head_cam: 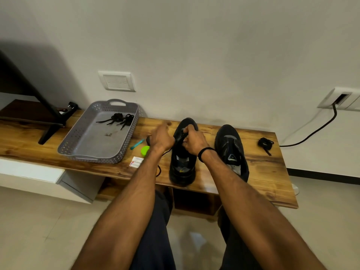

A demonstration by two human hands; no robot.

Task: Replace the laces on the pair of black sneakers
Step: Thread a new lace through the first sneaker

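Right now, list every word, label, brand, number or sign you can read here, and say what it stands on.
No text reads clearly.
Small white box: red and blue print, too blurred to read.
Sneaker under the hands: small yellow mark, too small to read.
Other sneaker: pale tongue label, blurred.
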